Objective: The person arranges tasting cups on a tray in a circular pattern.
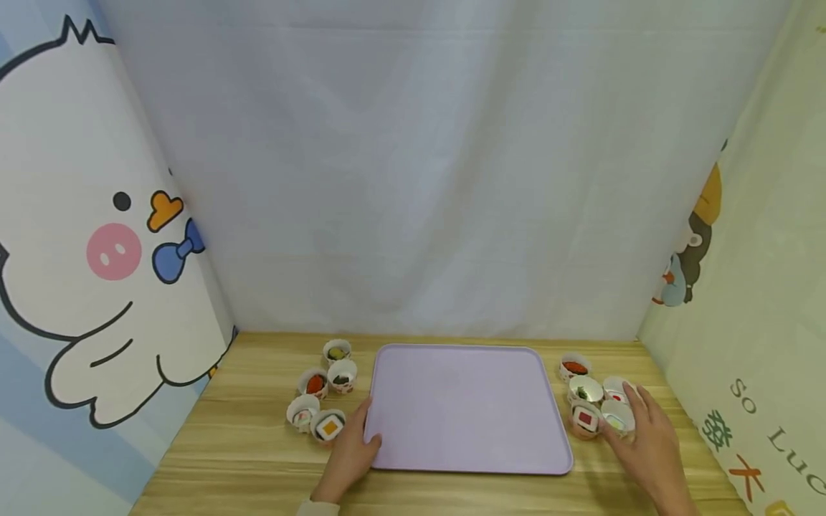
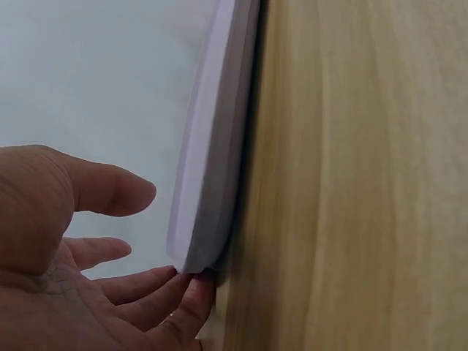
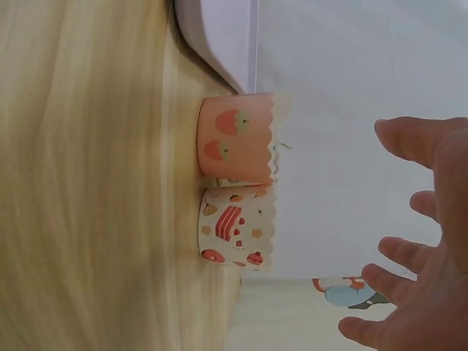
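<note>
Left hand (image 1: 352, 450), spread, touches the tray (image 1: 467, 408) at its left edge; right hand (image 1: 648, 446), spread, hovers by the right cups (image 1: 584, 433)

The left grip (image 1: 352, 450) has its thumb (image 2: 113, 190) parted from the fingers (image 2: 139, 285), the right grip (image 1: 650, 443) loosely spread.

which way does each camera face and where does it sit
Head: worn on the person's head, facing forward and down at the tray, left cups and right cups; left grip, one sleeve and right grip show.
Left wrist: on that wrist, picture turned sideways, facing the tray's edge and wooden table; left grip shows, touching the tray.
Right wrist: on that wrist, also sideways, facing two right cups and a tray corner; right grip shows.
Shared: head and right wrist both show right grip, tray and right cups.
</note>
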{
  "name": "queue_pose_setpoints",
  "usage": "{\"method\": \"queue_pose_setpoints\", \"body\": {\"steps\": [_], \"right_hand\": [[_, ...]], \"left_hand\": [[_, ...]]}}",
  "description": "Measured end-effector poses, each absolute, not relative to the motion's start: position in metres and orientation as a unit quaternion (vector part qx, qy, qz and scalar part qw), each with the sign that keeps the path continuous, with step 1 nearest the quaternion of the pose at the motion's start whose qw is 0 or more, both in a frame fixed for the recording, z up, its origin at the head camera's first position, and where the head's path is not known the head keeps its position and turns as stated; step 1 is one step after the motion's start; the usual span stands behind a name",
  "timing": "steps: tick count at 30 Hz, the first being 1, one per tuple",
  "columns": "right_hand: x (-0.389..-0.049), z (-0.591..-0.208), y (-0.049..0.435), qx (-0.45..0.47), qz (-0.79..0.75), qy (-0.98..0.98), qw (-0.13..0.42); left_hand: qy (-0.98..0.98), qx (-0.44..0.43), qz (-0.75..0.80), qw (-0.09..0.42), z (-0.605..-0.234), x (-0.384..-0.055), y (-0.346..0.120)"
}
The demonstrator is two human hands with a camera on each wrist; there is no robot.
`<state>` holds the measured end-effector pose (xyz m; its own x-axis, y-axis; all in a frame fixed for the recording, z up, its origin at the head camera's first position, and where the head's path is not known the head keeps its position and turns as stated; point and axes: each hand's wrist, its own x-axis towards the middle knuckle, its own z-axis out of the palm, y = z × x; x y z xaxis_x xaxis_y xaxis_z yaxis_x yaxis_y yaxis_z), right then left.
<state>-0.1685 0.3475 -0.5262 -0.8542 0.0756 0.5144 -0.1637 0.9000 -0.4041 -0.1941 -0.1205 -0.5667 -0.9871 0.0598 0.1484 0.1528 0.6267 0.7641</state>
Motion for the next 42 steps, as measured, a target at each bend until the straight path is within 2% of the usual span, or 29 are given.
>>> {"method": "queue_pose_setpoints", "body": {"steps": [8, 20, 31, 39, 42], "right_hand": [[-0.165, -0.534, 0.360, -0.003, 0.264, -0.936, 0.232], [-0.162, -0.535, 0.375, -0.080, 0.327, -0.930, 0.148], [-0.157, -0.540, 0.382, -0.108, 0.338, -0.929, 0.102], [-0.173, -0.539, 0.386, -0.123, 0.419, -0.900, -0.007], [-0.176, -0.542, 0.386, -0.123, 0.433, -0.892, -0.023]], "left_hand": [[-0.890, -0.079, -0.441, 0.088, -0.575, -0.196, -0.124], [-0.854, -0.030, -0.519, -0.018, -0.583, -0.211, -0.140], [-0.825, -0.033, -0.563, -0.042, -0.589, -0.214, -0.147], [-0.829, -0.037, -0.557, -0.048, -0.590, -0.222, -0.149], [-0.828, -0.033, -0.557, -0.051, -0.588, -0.222, -0.149]]}}
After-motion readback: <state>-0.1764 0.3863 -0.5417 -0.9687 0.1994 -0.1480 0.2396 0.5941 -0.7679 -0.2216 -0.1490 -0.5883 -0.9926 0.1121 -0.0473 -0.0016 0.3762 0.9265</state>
